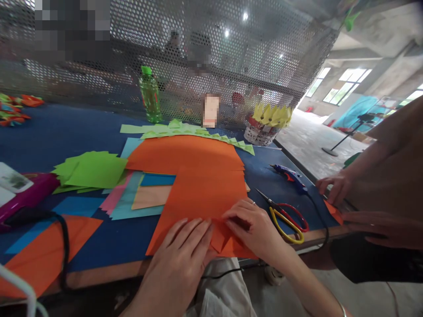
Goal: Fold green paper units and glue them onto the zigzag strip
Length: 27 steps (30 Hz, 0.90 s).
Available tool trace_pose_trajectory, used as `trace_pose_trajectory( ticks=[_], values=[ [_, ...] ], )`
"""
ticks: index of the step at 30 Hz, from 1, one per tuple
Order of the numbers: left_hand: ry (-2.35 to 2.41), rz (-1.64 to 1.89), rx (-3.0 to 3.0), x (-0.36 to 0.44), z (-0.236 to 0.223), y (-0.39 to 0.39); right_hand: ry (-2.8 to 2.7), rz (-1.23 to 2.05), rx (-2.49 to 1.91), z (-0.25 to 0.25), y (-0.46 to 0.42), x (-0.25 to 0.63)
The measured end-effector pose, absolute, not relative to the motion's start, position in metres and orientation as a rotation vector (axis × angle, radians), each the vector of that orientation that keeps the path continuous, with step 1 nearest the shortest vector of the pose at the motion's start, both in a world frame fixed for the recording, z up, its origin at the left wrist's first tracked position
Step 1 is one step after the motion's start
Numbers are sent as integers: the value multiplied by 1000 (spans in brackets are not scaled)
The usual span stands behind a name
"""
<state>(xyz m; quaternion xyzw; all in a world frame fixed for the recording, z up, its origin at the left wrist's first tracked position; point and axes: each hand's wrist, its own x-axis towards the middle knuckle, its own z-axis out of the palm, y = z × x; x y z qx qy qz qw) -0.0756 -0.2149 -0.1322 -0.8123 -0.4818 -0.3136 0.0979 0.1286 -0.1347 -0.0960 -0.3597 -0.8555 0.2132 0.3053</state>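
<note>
A large orange paper sheet point(205, 189) lies before me, its near end at the table edge. On that end is a small folded orange paper point(220, 237) with slanting creases. My left hand point(185, 248) rests on the orange paper, fingers stretched out flat beside the folds, its thumb partly hidden. Thumb and forefinger of my right hand point(256, 224) pinch the folded orange paper's upper right part. Scissors point(284, 218) with one red and one yellow handle lie right of my right hand. Behind them is a blue glue gun point(291, 174).
Green paper squares point(95, 169) and more coloured sheets point(132, 204) lie left. A folded green paper strip point(198, 132), green bottle point(150, 94) and basket with a yellow paper crown point(264, 125) stand behind. A purple device point(29, 198) trails a black cable. Another person's hand point(337, 187) is right.
</note>
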Motion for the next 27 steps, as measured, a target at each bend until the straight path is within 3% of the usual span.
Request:
trace_pose_trajectory(
  ticks=[14, 27],
  values=[
    [-1326, -826, -2447, -88, -135, -207, -2354, 520, -1066, -92, -133, 117],
    [-1396, -950, -2474, -88, -138, -210, -2401, 468, -909, -95, -134, 119]
  ],
)
